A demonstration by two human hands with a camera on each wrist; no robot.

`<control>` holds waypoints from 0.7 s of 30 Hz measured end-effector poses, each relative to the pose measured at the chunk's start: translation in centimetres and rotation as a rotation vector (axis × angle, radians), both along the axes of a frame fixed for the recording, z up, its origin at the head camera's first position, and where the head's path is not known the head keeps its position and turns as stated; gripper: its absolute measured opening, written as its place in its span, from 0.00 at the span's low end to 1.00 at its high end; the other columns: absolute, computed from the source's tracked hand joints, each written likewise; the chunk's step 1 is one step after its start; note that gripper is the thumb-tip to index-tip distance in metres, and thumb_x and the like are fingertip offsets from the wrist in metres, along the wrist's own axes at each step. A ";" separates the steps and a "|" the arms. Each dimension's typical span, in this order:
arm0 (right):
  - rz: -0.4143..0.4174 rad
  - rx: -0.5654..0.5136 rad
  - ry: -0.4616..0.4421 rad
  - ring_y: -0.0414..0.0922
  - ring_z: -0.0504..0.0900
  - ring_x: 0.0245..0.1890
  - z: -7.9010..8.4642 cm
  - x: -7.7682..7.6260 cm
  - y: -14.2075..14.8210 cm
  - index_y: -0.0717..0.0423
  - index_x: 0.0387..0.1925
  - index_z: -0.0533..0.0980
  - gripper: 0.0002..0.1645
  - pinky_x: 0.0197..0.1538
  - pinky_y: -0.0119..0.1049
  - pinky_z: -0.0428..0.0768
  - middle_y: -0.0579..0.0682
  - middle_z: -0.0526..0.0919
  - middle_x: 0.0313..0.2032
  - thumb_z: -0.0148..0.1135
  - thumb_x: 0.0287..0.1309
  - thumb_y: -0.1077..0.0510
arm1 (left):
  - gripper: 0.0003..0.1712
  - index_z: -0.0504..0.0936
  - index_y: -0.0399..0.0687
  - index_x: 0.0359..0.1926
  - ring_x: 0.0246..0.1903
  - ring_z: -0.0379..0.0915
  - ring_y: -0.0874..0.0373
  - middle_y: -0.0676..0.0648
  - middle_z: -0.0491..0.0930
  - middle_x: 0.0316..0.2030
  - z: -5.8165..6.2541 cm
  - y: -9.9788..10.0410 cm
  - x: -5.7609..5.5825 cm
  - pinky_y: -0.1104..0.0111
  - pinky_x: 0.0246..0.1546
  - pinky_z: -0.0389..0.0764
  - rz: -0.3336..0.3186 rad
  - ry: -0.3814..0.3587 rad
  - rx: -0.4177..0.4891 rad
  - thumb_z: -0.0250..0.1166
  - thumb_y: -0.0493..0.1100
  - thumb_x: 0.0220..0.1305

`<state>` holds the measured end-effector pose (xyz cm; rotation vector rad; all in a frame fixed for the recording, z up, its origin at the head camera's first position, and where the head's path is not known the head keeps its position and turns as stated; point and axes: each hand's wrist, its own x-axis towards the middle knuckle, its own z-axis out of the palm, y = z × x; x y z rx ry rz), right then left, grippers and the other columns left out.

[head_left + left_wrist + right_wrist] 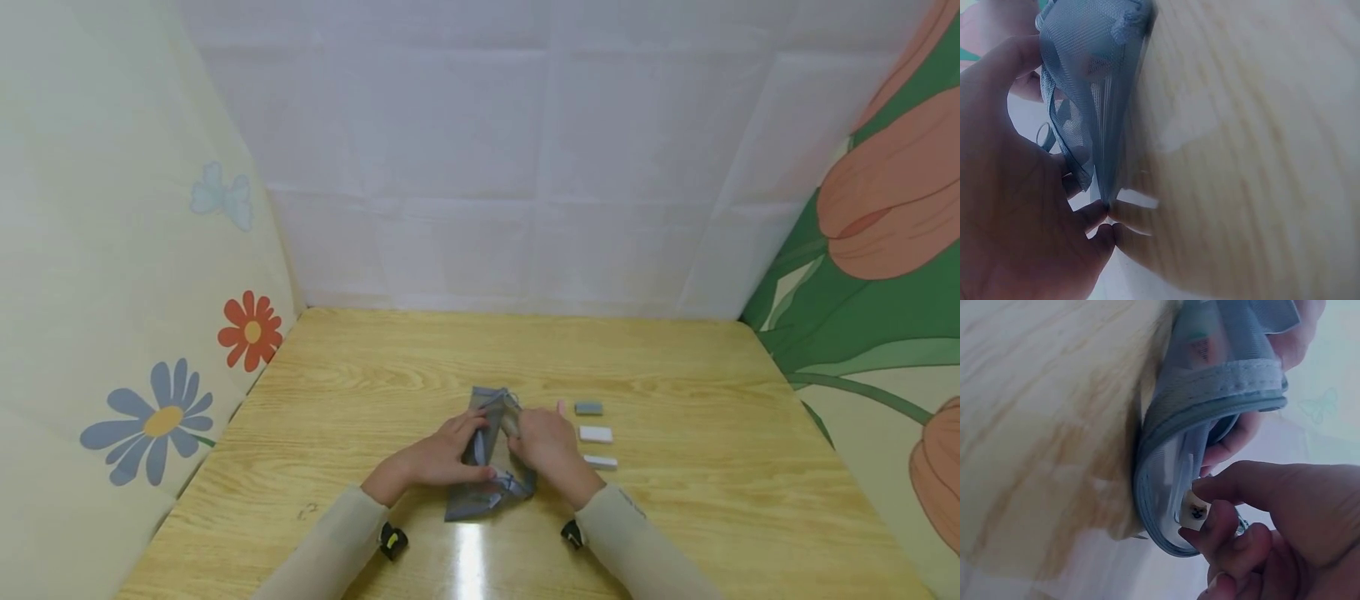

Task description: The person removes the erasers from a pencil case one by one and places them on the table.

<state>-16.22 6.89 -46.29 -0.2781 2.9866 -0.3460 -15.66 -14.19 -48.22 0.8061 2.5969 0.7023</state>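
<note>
A grey-blue mesh zip pouch [467, 505] lies on the table between both hands, its mouth spread wide toward the right. My left hand [442, 454] grips the pouch by its edge, thumb near the front end and fingers farther back. At the mouth, my right hand [551, 442] pinches a small pale eraser-like block [1195, 511] bearing an animal face. In the right wrist view the block sits just within the zip rim [1147, 487]. Through the mesh shows a whitish piece with an orange label [1204, 350].
Right of the right hand lie a blue-green block [588, 408], a white block [596, 433] and a thinner white block [601, 462]. A pink piece [561, 407] shows partly behind that hand. The wood-grain table [337, 367] meets a white cloth [450, 167] at the back.
</note>
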 end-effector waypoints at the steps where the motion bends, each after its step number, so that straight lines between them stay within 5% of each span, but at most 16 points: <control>1: 0.003 -0.002 0.007 0.45 0.71 0.19 0.1 0.1 0.0 0.51 0.20 0.72 0.19 0.21 0.38 0.71 0.47 0.74 0.20 0.69 0.58 0.48 | 0.55 0.55 0.43 0.78 0.77 0.46 0.40 0.38 0.48 0.79 0.0 0.0 0.0 0.46 0.72 0.62 -0.001 0.000 0.000 0.61 0.71 0.63; 21: 0.041 -0.052 0.067 0.44 0.72 0.20 1.3 1.7 1.0 0.53 0.23 0.75 0.13 0.22 0.39 0.74 0.47 0.76 0.20 0.69 0.55 0.53 | 0.56 0.55 0.39 0.77 0.77 0.45 0.37 0.36 0.48 0.79 0.2 0.0 0.2 0.43 0.72 0.60 -0.010 0.005 0.021 0.61 0.71 0.63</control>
